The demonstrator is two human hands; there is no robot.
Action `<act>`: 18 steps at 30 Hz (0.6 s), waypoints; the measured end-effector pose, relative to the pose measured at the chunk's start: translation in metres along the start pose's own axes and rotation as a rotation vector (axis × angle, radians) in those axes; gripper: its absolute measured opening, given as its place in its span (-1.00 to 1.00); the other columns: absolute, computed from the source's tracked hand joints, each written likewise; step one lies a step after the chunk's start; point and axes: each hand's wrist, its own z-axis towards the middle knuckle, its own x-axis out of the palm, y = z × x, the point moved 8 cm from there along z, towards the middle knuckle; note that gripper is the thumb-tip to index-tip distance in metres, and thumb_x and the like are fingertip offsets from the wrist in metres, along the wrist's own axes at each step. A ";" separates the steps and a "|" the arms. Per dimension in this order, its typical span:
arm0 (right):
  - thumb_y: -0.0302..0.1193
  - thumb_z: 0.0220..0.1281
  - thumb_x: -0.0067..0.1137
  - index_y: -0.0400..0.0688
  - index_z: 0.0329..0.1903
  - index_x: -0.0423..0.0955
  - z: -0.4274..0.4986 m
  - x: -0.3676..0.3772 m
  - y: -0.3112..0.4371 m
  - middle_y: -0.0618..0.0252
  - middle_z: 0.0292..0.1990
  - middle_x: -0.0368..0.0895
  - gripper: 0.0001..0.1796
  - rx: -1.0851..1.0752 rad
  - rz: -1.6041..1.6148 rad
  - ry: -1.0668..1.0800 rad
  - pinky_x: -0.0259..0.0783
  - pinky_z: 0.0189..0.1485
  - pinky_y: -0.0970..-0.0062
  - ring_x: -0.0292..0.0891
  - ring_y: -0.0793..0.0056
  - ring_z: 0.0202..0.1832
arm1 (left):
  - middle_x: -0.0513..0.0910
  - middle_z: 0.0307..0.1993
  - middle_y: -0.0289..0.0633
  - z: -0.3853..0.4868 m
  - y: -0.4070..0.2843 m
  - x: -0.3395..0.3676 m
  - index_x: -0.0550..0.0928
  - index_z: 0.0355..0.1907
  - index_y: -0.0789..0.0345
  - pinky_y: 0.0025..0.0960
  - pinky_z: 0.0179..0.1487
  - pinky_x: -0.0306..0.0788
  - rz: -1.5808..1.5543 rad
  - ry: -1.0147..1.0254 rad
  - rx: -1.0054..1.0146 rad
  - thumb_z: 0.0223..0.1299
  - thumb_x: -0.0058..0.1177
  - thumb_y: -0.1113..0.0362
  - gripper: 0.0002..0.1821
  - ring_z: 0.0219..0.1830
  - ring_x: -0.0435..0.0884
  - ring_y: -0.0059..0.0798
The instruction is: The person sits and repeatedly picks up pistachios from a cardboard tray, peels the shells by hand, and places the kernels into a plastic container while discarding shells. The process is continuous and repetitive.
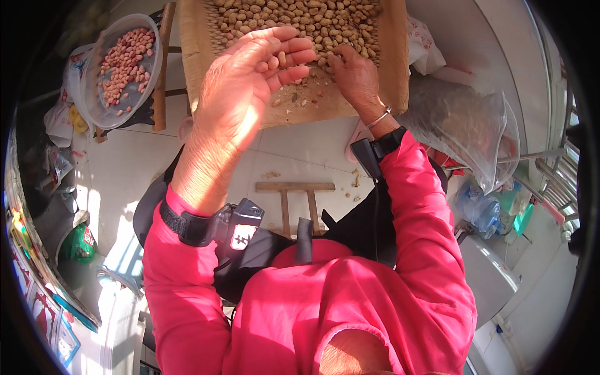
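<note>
My left hand (pixel 243 79) is turned palm up over a brown cardboard sheet (pixel 393 61). A few peanuts (pixel 281 58) rest in it against the curled fingers. Unshelled peanuts (pixel 300 18) cover the far part of the sheet. At the near edge of that pile, my right hand (pixel 358 75) is palm down with its fingertips among the peanuts; whether they grip one is hidden. Shell and skin scraps (pixel 300 98) lie on the sheet between the hands. To the left, a translucent plastic bowl (pixel 89 101) contains reddish shelled peanut kernels (pixel 126 65).
A wooden stool (pixel 161 70) stands under the bowl. On the right sits a large clear plastic bag (pixel 468 126) near metal rails (pixel 558 178) and a blue plastic bottle (pixel 480 208). Between my legs is a wooden frame (pixel 295 187), with shell bits (pixel 356 178) on the floor.
</note>
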 end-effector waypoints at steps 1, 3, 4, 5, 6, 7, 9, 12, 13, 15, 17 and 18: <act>-0.29 0.18 0.18 -0.17 -0.23 0.49 0.000 -0.005 0.004 0.15 -0.56 0.59 -0.77 -0.004 0.248 0.007 0.42 -0.47 0.34 0.56 0.29 -0.49 | 0.56 -0.05 0.10 0.000 0.003 -0.001 0.41 0.06 0.57 -0.34 0.07 0.48 0.020 -0.012 -0.009 0.35 -0.19 0.35 -0.65 0.02 0.57 -0.24; -0.31 0.19 0.20 -0.19 -0.21 0.52 -0.004 -0.012 0.002 0.31 -0.60 0.55 -0.77 0.145 0.689 0.113 0.36 -0.55 0.55 0.49 0.55 -0.56 | 0.58 -0.10 0.01 0.001 0.010 -0.002 0.44 -0.01 0.51 -0.37 -0.01 0.50 0.073 -0.035 -0.022 0.33 -0.13 0.34 -0.71 -0.05 0.59 -0.33; -0.32 0.21 0.20 -0.20 -0.19 0.52 -0.005 -0.016 0.004 0.37 -0.60 0.52 -0.78 0.195 0.802 0.173 0.30 -0.56 0.61 0.42 0.63 -0.57 | 0.58 -0.06 0.02 0.003 0.015 -0.003 0.43 0.07 0.53 -0.42 0.00 0.50 0.084 -0.058 -0.057 0.32 -0.11 0.37 -0.66 -0.05 0.60 -0.35; -0.34 0.22 0.19 -0.21 -0.17 0.52 -0.007 -0.020 0.006 0.42 -0.60 0.48 -0.78 0.257 0.908 0.230 0.25 -0.57 0.67 0.35 0.71 -0.58 | 0.59 -0.06 0.00 0.004 0.021 -0.002 0.43 0.06 0.52 -0.42 0.00 0.49 0.105 -0.063 -0.079 0.32 -0.10 0.36 -0.67 -0.05 0.60 -0.36; -0.35 0.24 0.19 -0.22 -0.15 0.52 -0.010 -0.024 0.012 0.48 -0.60 0.44 -0.78 0.272 1.042 0.283 0.19 -0.58 0.73 0.28 0.79 -0.60 | 0.59 -0.06 -0.02 0.006 0.027 0.001 0.44 0.06 0.50 -0.43 0.01 0.49 0.124 -0.058 -0.095 0.32 -0.10 0.35 -0.67 -0.06 0.60 -0.38; -0.36 0.25 0.17 -0.22 -0.16 0.52 -0.013 -0.029 0.014 0.48 -0.60 0.43 -0.79 0.311 1.108 0.293 0.16 -0.59 0.74 0.25 0.78 -0.61 | 0.59 -0.06 -0.04 0.008 0.032 0.004 0.45 0.06 0.48 -0.43 0.01 0.49 0.145 -0.053 -0.110 0.32 -0.09 0.34 -0.68 -0.06 0.60 -0.39; -0.37 0.27 0.14 -0.22 -0.17 0.52 -0.016 -0.040 0.025 0.49 -0.60 0.40 -0.82 0.273 1.294 0.314 0.09 -0.61 0.75 0.19 0.78 -0.64 | 0.60 -0.08 -0.08 0.010 0.041 0.008 0.45 0.05 0.45 -0.44 0.01 0.48 0.181 -0.062 -0.155 0.31 -0.06 0.34 -0.68 -0.07 0.60 -0.43; -0.38 0.27 0.15 -0.24 -0.17 0.51 -0.021 -0.051 0.028 0.48 -0.60 0.39 -0.81 0.327 1.398 0.369 0.05 -0.61 0.75 0.17 0.79 -0.64 | 0.61 -0.11 -0.12 0.014 0.050 0.014 0.46 0.05 0.43 -0.46 0.00 0.47 0.220 -0.079 -0.200 0.29 0.00 0.33 -0.68 -0.07 0.59 -0.46; -0.38 0.27 0.15 -0.24 -0.17 0.51 -0.024 -0.054 0.025 0.49 -0.60 0.39 -0.81 0.375 1.408 0.377 0.05 -0.61 0.75 0.17 0.79 -0.64 | 0.61 -0.11 -0.13 0.015 0.050 0.017 0.47 0.05 0.42 -0.46 0.00 0.46 0.215 -0.077 -0.194 0.29 0.01 0.32 -0.67 -0.08 0.59 -0.47; -0.40 0.28 0.14 -0.23 -0.14 0.52 -0.027 -0.065 0.027 0.46 -0.58 0.44 -0.82 0.296 1.352 0.390 0.07 -0.60 0.75 0.19 0.77 -0.63 | 0.61 -0.11 -0.15 0.016 0.053 0.022 0.48 0.05 0.41 -0.45 -0.01 0.46 0.203 -0.071 -0.184 0.29 0.04 0.29 -0.66 -0.09 0.58 -0.49; -0.42 0.28 0.13 -0.24 -0.12 0.53 -0.030 -0.072 0.026 0.43 -0.54 0.51 -0.81 0.239 1.248 0.412 0.14 -0.59 0.74 0.23 0.75 -0.62 | 0.61 -0.12 -0.17 0.018 0.056 0.028 0.49 0.04 0.40 -0.46 -0.03 0.46 0.217 -0.051 -0.179 0.29 0.05 0.26 -0.66 -0.10 0.58 -0.51; -0.43 0.27 0.13 -0.25 -0.12 0.53 -0.031 -0.075 0.026 0.40 -0.51 0.55 -0.81 0.200 1.179 0.378 0.20 -0.55 0.73 0.29 0.73 -0.59 | 0.61 -0.12 -0.18 0.019 0.056 0.031 0.49 0.04 0.39 -0.46 -0.04 0.46 0.221 -0.026 -0.161 0.29 0.06 0.25 -0.66 -0.11 0.57 -0.52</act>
